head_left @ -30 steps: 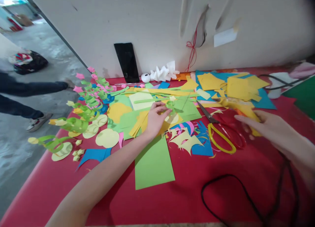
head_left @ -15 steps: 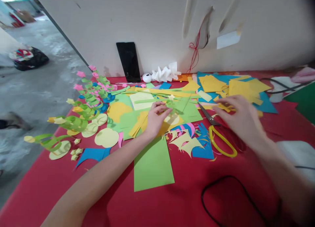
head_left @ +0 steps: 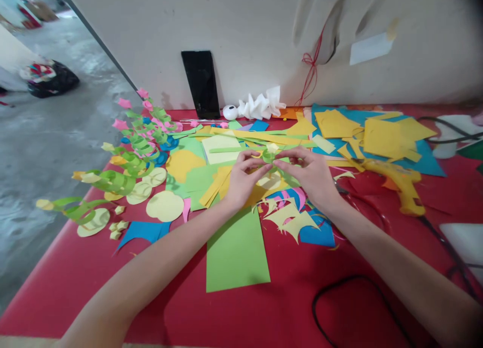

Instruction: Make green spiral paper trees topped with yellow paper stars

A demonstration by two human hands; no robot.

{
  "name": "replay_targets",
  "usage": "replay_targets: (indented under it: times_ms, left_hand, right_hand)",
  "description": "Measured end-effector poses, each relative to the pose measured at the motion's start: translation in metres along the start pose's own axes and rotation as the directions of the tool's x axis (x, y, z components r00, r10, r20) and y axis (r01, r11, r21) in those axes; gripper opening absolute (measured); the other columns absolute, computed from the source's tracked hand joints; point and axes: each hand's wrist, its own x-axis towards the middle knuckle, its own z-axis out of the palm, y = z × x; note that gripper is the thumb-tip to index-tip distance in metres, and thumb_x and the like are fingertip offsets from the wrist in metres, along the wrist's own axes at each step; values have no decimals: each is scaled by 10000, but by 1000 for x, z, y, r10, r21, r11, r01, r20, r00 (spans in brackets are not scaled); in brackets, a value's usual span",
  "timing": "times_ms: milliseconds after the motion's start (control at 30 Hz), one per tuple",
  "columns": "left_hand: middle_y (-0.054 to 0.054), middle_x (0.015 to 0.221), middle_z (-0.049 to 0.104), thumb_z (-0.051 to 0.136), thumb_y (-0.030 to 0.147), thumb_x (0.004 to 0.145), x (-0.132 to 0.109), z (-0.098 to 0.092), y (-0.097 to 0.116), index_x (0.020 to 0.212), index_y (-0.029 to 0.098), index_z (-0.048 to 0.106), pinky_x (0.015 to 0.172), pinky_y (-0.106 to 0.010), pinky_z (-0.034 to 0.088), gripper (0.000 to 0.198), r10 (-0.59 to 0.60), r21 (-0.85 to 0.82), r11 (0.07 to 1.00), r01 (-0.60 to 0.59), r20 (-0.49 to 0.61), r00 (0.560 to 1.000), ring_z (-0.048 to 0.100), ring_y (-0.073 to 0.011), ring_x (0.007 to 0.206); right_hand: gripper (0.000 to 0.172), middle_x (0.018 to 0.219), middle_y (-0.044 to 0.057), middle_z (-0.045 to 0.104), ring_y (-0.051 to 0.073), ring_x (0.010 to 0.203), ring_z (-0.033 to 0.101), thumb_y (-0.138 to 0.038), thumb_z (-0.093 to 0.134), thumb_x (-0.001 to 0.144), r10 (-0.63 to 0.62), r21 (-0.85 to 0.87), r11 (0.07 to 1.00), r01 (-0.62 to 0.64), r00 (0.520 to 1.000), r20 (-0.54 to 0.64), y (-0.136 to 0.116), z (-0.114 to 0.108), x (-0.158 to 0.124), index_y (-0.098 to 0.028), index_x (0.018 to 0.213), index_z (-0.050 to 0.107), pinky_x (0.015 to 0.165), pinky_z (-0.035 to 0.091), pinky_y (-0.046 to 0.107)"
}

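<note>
My left hand (head_left: 244,179) pinches the left side of a curled green paper strip (head_left: 268,156). A small pale yellow paper star (head_left: 272,147) sits on top of the strip, and a pale yellow scalloped paper piece (head_left: 269,180) lies beneath it. The fingertips of my right hand (head_left: 307,174) close on the strip's right side; the exact contact is partly hidden by the fingers. To the right of that hand rests a yellow glue gun (head_left: 400,179). Scissors with a red handle (head_left: 372,214) are partly covered by my right forearm.
Finished-looking paper spirals with stars (head_left: 113,184) stand at the left. Loose stars (head_left: 118,228), a green sheet (head_left: 237,257), yellow scraps (head_left: 388,139) and pale offcuts (head_left: 290,219) cover the red table (head_left: 181,307). A phone (head_left: 201,85) leans against the wall; a black cable (head_left: 339,282) loops in front.
My right hand has moved left, from above the scissors to the green strip, and its fingers have closed. The glue gun now shows plainly at the right. The view has shifted slightly.
</note>
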Motion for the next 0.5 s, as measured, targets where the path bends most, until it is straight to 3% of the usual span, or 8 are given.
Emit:
replay_targets:
  times_ms: [267,400,500]
  left_hand:
    - [-32,1049,514,708,226,722,-1,0,2,653,208,688,942,-325,433,73,37,35,999,-38,38,999,525,-192,1090]
    - [-32,1044,515,709,224,721,-1,0,2,663,214,700,969,-325,410,60,59,57,996,-62,58,997,520,-183,1075]
    - [-32,1047,515,712,226,719,-1,0,1,664,217,703,939,-319,426,56,65,70,995,-70,73,995,535,-173,1022]
  right_hand:
    - [226,769,-7,576,125,687,484,-338,719,687,6,87,996,-4,1000,-20,12,5,0,-203,858,659,659,439,294]
    - [270,922,9,565,147,821,508,-317,709,699,-69,86,994,70,997,-20,15,2,2,-245,951,643,763,436,323]
    - [206,936,20,547,171,888,527,-302,694,707,-121,71,990,121,993,-1,13,-1,5,-253,901,645,806,442,348]
